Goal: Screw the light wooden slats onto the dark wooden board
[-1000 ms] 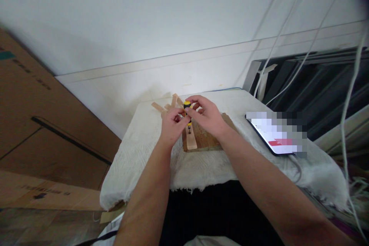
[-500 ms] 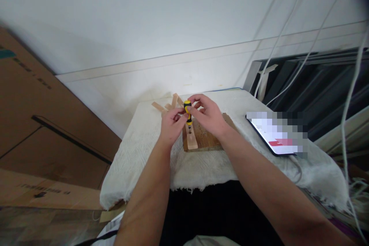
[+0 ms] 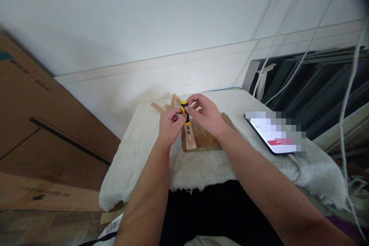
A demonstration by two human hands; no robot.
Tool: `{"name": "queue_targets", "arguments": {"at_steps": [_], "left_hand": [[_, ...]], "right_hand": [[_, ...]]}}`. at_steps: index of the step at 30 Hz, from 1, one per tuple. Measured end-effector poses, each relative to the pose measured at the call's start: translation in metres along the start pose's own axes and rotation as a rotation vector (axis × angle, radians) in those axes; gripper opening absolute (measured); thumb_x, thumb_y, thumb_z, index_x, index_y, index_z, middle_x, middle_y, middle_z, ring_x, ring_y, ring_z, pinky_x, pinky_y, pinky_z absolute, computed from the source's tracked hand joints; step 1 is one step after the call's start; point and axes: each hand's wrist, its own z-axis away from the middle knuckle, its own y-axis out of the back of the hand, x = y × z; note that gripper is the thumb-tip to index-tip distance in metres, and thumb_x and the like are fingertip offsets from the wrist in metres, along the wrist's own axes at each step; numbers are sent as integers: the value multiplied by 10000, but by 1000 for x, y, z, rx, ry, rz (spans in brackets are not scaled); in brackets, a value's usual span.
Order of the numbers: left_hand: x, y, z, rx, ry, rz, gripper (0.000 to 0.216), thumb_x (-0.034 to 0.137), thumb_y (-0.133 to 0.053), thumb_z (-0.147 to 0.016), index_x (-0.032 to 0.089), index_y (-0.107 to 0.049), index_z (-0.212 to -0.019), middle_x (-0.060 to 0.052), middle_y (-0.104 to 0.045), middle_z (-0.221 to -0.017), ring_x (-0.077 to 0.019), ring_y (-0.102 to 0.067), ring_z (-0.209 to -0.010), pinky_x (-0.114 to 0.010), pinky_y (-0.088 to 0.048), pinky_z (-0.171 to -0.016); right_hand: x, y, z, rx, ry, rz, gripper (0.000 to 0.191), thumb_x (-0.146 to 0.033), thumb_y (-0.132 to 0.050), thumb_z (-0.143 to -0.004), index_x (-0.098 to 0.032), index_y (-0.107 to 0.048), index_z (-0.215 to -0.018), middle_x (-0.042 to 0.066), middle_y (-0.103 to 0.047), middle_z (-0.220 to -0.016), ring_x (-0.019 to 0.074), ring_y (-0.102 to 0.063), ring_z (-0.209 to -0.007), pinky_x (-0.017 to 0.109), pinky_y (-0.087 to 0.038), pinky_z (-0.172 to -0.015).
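Observation:
A small yellow-and-black screwdriver [image 3: 185,110] stands nearly upright with its tip on a pale wooden strip [image 3: 190,140]. That strip lies on a brown wooden board [image 3: 207,138] on the cloth-covered table [image 3: 138,153]. My left hand [image 3: 170,125] pinches the screwdriver's handle from the left, fingers closed on it. From the right, my right hand [image 3: 207,117] grips the same handle with its fingertips. Several loose wooden strips [image 3: 163,107] lie just behind my hands.
A phone [image 3: 273,134] with a lit screen lies on the cloth at the right, a cable leaving it. Cardboard boxes [image 3: 37,115] stand at the left. White cords [image 3: 346,100] hang at the right, before dark metal frames [image 3: 317,84]. A white wall is behind.
The screwdriver's top has tipped slightly to the left and my fingers have shifted round its handle. My arms stay in place.

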Motion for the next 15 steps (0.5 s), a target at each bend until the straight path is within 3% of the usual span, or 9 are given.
{"name": "queue_targets", "arguments": {"at_steps": [4,9,15], "left_hand": [[2,-2,1,-7,22,32,170,289,-646,-701,153,-646,-802,63,-444,-493,-57,-333,-422,-201,-249,-419],[5,-3,0,47,-25,45,156,265,-677,-670,154,-601,-750,37,-531,-605,-47,-375,-453,-190,-290,-432],[-1,-2,0,-8,31,68,135,254,-621,-713,153,-653,-796,54,-458,-505,-57,-344,-426,-198,-253,-415]], "right_hand": [[1,0,0,-1,1,11,100,-218,-582,-770,-189,-560,-863,17,-595,-868,109,-530,-655,256,-457,-588],[0,0,1,17,-14,-32,171,-253,-592,-771,-205,-535,-925,20,-566,-932,100,-526,-650,231,-437,-523],[2,0,0,-4,-23,9,170,-254,-595,-770,-200,-569,-929,28,-594,-910,116,-546,-664,246,-447,-540]]}}
